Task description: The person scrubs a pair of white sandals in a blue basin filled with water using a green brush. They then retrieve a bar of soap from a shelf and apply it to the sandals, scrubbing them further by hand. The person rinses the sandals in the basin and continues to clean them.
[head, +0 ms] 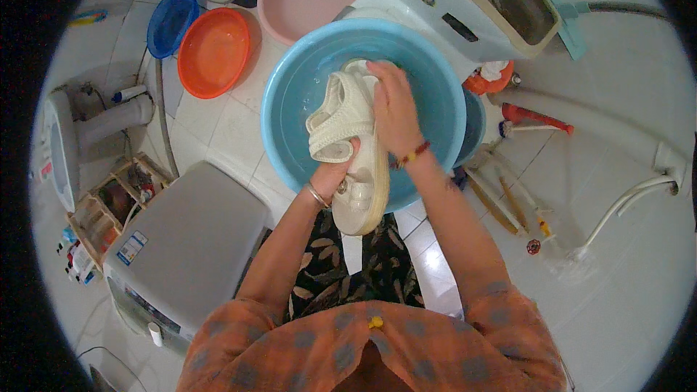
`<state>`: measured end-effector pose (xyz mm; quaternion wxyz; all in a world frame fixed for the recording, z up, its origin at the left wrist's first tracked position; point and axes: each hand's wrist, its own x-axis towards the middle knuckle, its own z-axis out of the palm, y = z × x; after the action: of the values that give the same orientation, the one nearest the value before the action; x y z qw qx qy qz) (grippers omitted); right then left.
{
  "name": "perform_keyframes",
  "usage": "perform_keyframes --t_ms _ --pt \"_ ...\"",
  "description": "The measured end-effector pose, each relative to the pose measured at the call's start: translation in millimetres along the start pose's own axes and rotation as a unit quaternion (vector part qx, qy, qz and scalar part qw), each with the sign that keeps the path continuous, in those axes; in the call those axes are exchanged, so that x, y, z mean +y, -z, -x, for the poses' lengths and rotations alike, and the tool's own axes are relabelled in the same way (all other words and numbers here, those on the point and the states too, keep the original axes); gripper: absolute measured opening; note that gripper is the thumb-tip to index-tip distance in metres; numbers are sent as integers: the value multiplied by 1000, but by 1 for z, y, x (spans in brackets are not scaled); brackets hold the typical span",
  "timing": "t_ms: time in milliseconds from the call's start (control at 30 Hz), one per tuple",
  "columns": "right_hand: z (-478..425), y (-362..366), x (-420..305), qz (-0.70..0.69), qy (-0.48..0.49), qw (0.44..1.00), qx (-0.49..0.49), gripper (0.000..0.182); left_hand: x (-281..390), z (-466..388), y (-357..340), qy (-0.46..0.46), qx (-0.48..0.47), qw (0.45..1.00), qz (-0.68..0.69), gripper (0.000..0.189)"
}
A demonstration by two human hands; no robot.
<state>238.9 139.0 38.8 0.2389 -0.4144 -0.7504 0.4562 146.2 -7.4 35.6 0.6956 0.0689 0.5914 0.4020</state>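
A white sandal point(375, 174) with a thick sole and braided straps is held over a large light-blue basin point(280, 147) of water. My left hand point(335, 174) grips it, with the thumb by a strap and the other fingers mostly hidden. My right hand point(397, 111) lies along the sole's side near the sandal's far end, its fingers stretched out and slightly blurred. It touches the sandal, but whether it grips it I cannot tell. The near end of the sandal juts past the basin's near rim. Something pale and dark shows in the water beyond my right hand, mostly hidden.
Orange point(215, 54), blue point(173, 24) and pink point(316, 0) basins stand beyond at the left. A grey-lidded washing machine point(190, 239) is at the near left. A toilet cistern point(463, 5) stands at the far right, with brushes and wooden-handled tools point(493, 201) along the right wall.
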Motion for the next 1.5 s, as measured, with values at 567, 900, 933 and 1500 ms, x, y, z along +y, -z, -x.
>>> perform_keyframes --t_ms 567,900,933,1500 --pt "2 29 -5 -353 -174 919 -1 27 46 -8 16 -162 -23 959 -229 40" --pt "-15 53 -10 -92 -54 985 -137 24 48 -7 -10 -279 113 818 -491 39" --pt "-14 50 -15 63 61 986 -145 22 50 -6 -13 -253 104 814 -512 38" --pt "-7 22 -11 307 132 929 -161 13 49 -6 -24 -203 132 798 -552 36"
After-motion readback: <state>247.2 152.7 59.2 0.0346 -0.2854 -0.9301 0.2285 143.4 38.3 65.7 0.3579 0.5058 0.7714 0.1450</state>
